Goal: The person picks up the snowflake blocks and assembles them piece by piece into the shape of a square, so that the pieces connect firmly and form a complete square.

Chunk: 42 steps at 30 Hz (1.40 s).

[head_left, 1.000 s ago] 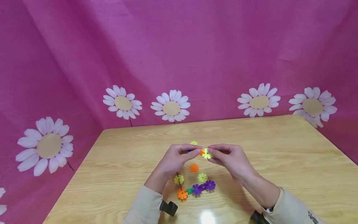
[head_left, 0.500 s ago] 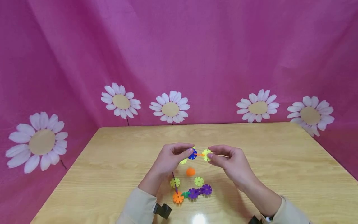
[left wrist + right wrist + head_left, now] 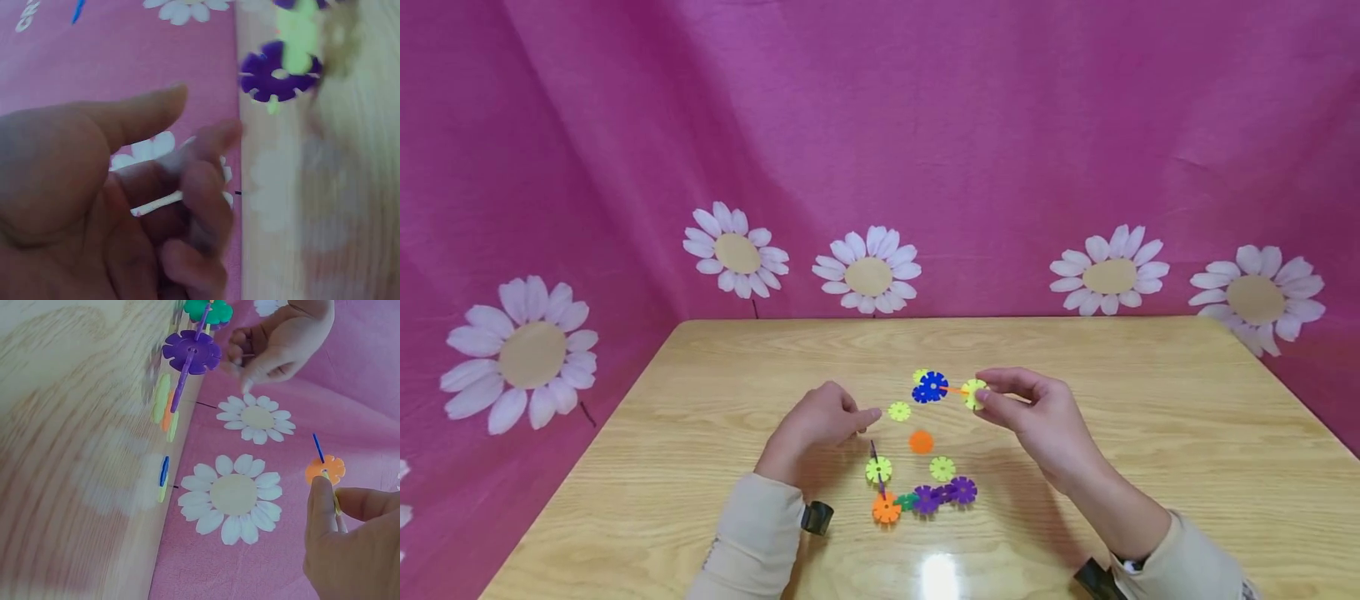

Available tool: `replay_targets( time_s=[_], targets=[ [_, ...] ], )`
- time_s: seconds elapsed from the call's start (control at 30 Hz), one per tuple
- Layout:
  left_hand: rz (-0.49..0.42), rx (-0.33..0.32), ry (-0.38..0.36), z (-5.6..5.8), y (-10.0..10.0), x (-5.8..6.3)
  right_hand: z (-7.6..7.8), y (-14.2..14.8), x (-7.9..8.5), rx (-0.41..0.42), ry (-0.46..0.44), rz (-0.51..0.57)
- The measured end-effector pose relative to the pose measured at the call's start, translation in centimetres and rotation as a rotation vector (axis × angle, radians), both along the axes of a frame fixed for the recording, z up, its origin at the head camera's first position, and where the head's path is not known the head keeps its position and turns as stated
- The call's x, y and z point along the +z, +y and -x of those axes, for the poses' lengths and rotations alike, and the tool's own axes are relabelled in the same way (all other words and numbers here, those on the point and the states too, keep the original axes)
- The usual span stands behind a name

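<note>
Our hands are apart: with the right hand (image 3: 1047, 421) we pinch a yellow disc (image 3: 969, 393), joined toward nine o'clock to an edge-on orange disc (image 3: 953, 389) and blue disc (image 3: 935, 386). From the loose orange disc (image 3: 921, 442) on the table (image 3: 737, 375), these sit around one o'clock; our free, loosely curled left hand (image 3: 820, 419), past nine.

- The worktop (image 3: 1165, 400) offers wide room right of the right hand (image 3: 1041, 417) and left of the left hand (image 3: 816, 421).
- Between the hands, the held blue disc (image 3: 933, 387), joined to the right hand's pinched yellow disc (image 3: 973, 393), juts into the gap.
- Below it, a loose orange disc (image 3: 921, 442) lies in the way.
- Nearer the person, a linked chain (image 3: 927, 500) bars a low pass.
- The curtain (image 3: 962, 167) closes the far edge.
</note>
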<state>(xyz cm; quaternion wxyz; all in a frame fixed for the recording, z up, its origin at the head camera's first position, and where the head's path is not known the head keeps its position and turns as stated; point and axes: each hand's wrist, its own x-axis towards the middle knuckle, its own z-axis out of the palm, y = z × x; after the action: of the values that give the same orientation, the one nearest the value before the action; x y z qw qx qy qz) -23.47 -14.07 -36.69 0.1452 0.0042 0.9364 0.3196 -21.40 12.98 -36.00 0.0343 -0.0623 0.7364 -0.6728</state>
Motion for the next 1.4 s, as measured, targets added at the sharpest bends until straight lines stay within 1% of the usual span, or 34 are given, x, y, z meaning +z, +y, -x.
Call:
replay_targets(
  time_s=[0.1, 0.17, 0.23, 0.4, 0.5, 0.63, 0.77, 0.87, 0.93, 1.07, 1.13, 1.23, 1.3, 1.4],
  targets=[
    [0.081, -0.028, -0.057, -0.3, 0.3, -0.3, 0.1, -0.1, -0.1, 0.002, -0.009, 0.000],
    [0.130, -0.050, -0.072, -0.5, 0.7, -0.6, 0.1, -0.1, -0.1, 0.001, -0.020, -0.003],
    [0.145, -0.054, -0.076, -0.5, 1.0, -0.8, 0.1, -0.1, -0.1, 0.003, -0.028, -0.004],
    [0.107, -0.050, -0.049, -0.2, 1.5, -1.0, 0.1, -0.2, 0.1, 0.024, -0.044, 0.011],
    [0.084, -0.076, -0.024, -0.1, 1.6, -0.9, 0.1, -0.3, 0.2, 0.037, -0.064, 0.033],
    [0.043, -0.129, -0.001, -0.2, 1.8, -0.6, 0.3, -0.4, 0.3, 0.042, -0.083, 0.050],
    [-0.012, -0.163, 0.011, -0.2, 2.1, -0.4, 0.4, -0.6, 0.3, 0.042, -0.085, 0.031],
    [-0.080, -0.167, 0.012, -0.2, 2.3, -0.3, 0.5, -0.7, 0.1, 0.045, -0.084, 0.018],
    [-0.158, -0.175, 0.014, -0.2, 2.4, -0.3, 0.5, -0.8, 0.0, 0.047, -0.084, 0.015],
    [-0.390, -0.212, -0.011, 0.2, 2.7, -0.5, 0.6, -1.0, -0.1, 0.056, -0.083, 0.015],
    [-0.517, -0.231, -0.037, 0.4, 2.9, -0.6, 0.8, -1.3, -0.2, 0.055, -0.084, 0.007],
    [-0.648, -0.229, -0.083, 0.5, 3.2, -0.5, 1.0, -1.6, -0.2, 0.037, -0.077, -0.039],
    [-0.700, -0.236, -0.111, 0.5, 3.4, -0.5, 1.2, -1.8, -0.1, 0.018, -0.058, -0.096],
    [-0.737, -0.257, -0.155, 0.5, 3.5, -0.5, 1.2, -1.8, 0.1, -0.007, -0.013, -0.182]
  ],
)
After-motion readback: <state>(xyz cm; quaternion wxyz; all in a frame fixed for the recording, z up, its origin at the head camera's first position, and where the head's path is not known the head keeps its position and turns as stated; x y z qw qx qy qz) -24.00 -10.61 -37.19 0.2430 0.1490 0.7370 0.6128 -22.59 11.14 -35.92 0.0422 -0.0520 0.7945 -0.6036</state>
